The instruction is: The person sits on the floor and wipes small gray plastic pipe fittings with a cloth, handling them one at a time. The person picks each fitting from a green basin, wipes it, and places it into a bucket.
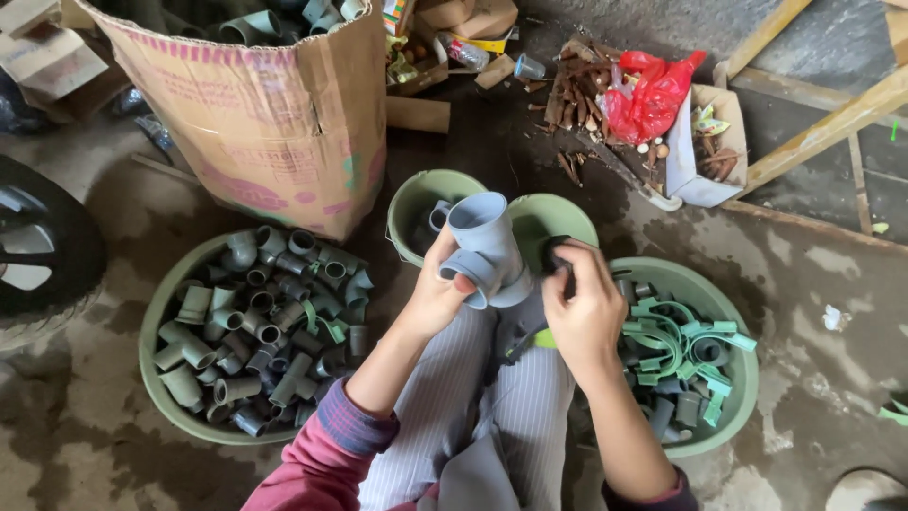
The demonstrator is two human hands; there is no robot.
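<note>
My left hand (437,295) grips a grey plastic pipe tee fitting (487,244), held up over my lap with its wide mouth facing up. My right hand (584,308) is closed on a small dark tool (555,257), possibly a brush or pad, pressed against the fitting's right side. Both hands hover above my striped trousers (492,397).
A green basin (153,369) at left is full of grey pipe fittings. Another green basin (742,378) at right holds green clips and grey fittings. Two small green bowls (416,194) sit beyond my hands. A large cardboard box (284,123), a red bag (653,95) and a tyre (38,255) stand around.
</note>
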